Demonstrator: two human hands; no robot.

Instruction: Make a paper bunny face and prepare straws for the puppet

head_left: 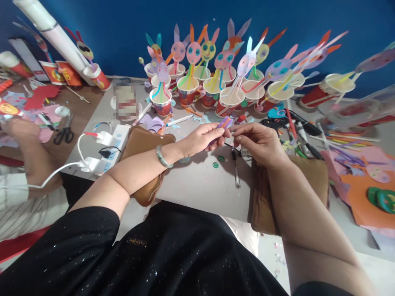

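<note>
My left hand (210, 135), with a bangle at its wrist, is closed around a small bundle of purple and orange strips (226, 122); whether they are paper or straws I cannot tell. Close to its fingertips, my right hand (261, 142) is bent with thumb and fingers pinched together. Anything between those fingers is too small to make out. Below the hands a clear pen with a black grip (236, 168) lies on the grey table (197, 185). Two small green paper circles (218, 162) are beside it.
Behind stand several red paper cups (160, 107) with paper rabbit heads on straws. A power strip (112, 152) and a brown cushion (148, 144) are on the left, another cushion (308, 176) under my right forearm. A co-worker's hand (23, 129) is near scissors (64, 131).
</note>
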